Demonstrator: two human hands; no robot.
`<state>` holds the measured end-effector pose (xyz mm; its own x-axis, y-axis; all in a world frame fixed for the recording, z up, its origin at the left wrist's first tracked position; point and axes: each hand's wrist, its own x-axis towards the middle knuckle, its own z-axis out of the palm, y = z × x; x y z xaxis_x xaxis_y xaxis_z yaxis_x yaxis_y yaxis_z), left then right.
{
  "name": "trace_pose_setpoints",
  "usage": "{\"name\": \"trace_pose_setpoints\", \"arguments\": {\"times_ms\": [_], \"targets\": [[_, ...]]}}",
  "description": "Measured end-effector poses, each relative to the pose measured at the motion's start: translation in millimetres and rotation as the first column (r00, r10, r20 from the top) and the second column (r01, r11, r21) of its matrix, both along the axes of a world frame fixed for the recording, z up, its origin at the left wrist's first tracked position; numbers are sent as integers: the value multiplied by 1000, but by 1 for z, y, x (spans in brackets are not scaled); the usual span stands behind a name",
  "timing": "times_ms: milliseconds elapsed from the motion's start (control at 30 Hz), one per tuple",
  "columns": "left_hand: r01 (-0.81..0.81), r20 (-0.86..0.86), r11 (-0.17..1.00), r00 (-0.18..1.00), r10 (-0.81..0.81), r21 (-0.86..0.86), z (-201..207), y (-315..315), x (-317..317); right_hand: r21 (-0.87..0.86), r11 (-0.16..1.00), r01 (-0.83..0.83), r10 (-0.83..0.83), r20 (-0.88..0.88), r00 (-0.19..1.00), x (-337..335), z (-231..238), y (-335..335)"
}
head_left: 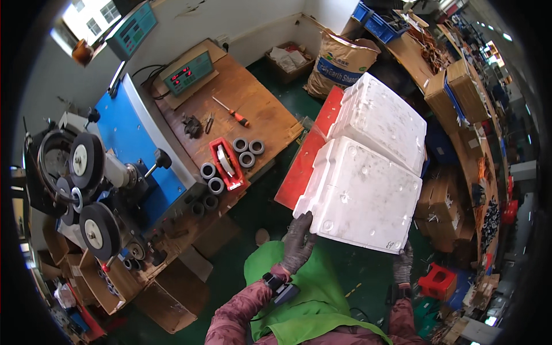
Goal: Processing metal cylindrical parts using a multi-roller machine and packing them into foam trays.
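Observation:
Two dirty white foam boxes lie end to end in front of me: the near foam box [362, 198] and the far foam box [382, 118]. Both of my hands wear grey gloves. At the near box's left front corner, my left hand [298, 244] is closed on the edge. My right hand [403, 264] grips the right front corner, its fingertips partly hidden beneath the foam. A red surface [293, 181] shows under and beside the boxes on the left.
Left stands a wooden bench [247, 95] with a screwdriver [231, 112], a red tape dispenser [227, 164], several dark rings [247, 159] and a control box [188, 73]. A machine with black wheels [99, 231] is further left. A red stool [438, 282] and cartons [440, 201] stand right.

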<state>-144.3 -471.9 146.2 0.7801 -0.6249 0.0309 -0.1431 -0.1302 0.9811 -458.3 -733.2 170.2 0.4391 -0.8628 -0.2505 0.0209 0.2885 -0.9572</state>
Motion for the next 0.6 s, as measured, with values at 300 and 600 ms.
{"name": "trace_pose_setpoints", "arguments": {"times_ms": [300,600], "targets": [[-18,1,1000,1000,18,6,-13,-5,0,169,984,-52,43,58,997,-7,-23,-3],[-28,-7,998,1000,28,-60,-15,-6,10,168,985,36,-30,-36,999,-5,-25,-3]]}}
